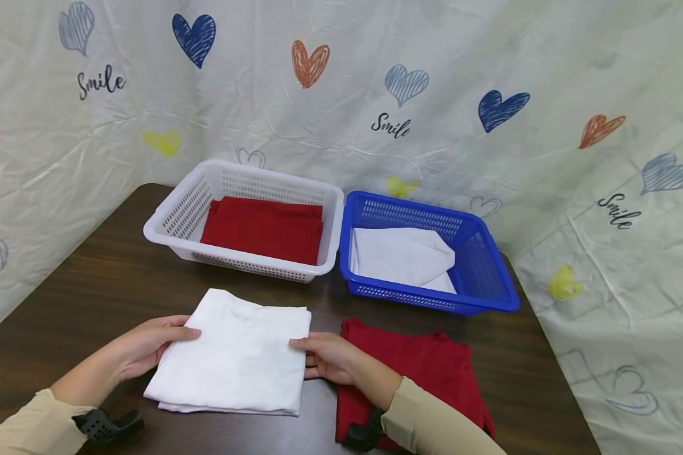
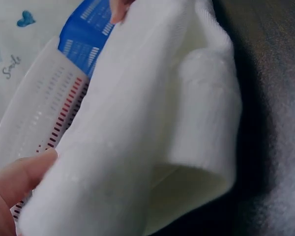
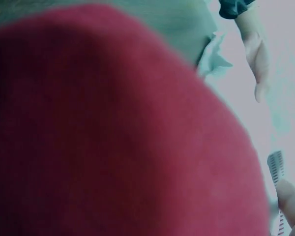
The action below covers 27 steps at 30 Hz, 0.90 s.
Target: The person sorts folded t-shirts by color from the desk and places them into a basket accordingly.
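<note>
A folded white cloth is held between both hands at the front of the table. The left hand pinches its left edge, thumb on top and fingers beneath. On the opposite edge the right hand pinches it the same way. In the left wrist view the cloth shows its open folded layers from the side. A folded red cloth lies on the table under the right forearm; it fills most of the right wrist view, blurred. Whether the white cloth is fully off the table, I cannot tell.
Behind the hands stands a white basket with folded red cloth inside. Touching or nearly touching its right side is a blue basket holding folded white cloth. A printed curtain hangs behind the dark wooden table.
</note>
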{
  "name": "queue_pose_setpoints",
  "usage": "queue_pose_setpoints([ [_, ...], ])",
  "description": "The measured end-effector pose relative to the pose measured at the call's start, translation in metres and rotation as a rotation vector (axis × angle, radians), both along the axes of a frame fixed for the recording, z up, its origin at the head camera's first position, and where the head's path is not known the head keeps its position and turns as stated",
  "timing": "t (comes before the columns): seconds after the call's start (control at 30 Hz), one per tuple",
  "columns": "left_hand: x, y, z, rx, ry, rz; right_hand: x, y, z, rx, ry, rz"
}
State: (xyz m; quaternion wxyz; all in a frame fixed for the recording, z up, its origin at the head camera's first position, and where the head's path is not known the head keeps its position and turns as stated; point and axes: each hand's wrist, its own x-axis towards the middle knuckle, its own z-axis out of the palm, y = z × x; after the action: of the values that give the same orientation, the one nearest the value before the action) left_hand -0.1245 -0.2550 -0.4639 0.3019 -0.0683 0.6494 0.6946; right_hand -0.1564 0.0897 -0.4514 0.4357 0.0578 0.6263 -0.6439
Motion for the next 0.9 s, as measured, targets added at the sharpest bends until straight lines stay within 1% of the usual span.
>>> queue_pose_setpoints([
  [0.13, 0.001, 0.000, 0.000, -0.015, -0.012, 0.017, 0.001, -0.002, 0.001, -0.008, -0.007, -0.001],
  [0.27, 0.000, -0.001, 0.000, -0.008, -0.029, 0.033, 0.002, -0.003, 0.001, -0.002, -0.008, -0.014],
  [0.43, -0.001, 0.001, 0.000, -0.018, -0.037, 0.041, 0.005, -0.007, 0.001, 0.045, 0.015, -0.037],
  [0.57, -0.002, 0.003, -0.001, -0.034, -0.045, 0.058, 0.008, -0.010, 0.001, 0.079, 0.033, -0.083],
  [0.77, -0.002, 0.004, 0.000, -0.032, -0.045, 0.071, 0.014, -0.013, -0.001, 0.046, 0.039, -0.138],
  [0.9, -0.001, 0.006, 0.002, -0.069, -0.029, 0.083, 0.017, -0.012, 0.000, 0.016, 0.045, -0.153],
])
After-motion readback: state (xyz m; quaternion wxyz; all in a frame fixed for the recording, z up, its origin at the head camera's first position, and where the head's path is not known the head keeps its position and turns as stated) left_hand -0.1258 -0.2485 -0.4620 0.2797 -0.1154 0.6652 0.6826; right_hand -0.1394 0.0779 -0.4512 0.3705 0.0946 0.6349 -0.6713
